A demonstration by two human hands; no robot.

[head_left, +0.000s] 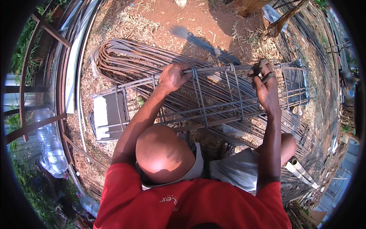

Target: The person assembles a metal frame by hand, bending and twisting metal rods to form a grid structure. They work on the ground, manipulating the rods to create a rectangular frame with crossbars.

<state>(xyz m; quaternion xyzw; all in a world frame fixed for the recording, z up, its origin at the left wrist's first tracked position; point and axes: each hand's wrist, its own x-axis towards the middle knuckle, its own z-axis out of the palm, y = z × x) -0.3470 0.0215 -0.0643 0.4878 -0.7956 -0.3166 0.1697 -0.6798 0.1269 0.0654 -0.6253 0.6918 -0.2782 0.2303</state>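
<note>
A long cage of steel rebar (221,110), made of straight bars and rectangular stirrups, lies crosswise in front of me. My left hand (173,77) is closed around its far top bar, just left of a stirrup (199,95). Farther right on the same bar, my right hand (264,87) grips a dark metal hand tool (260,66) that looks like pincers. The tool's jaws are against or very near the bar; fingers partly hide them. My bare knees, in grey shorts, are bent close to the cage's near side.
Under the cage lies a bundle of bent rebar (133,47). Supports show at its ends: a white and grey block (108,114) left, a dark one (295,84) right. Thin wires (202,44) lie beyond. Plastic bottles (53,152) are left, pale tubes (301,171) right.
</note>
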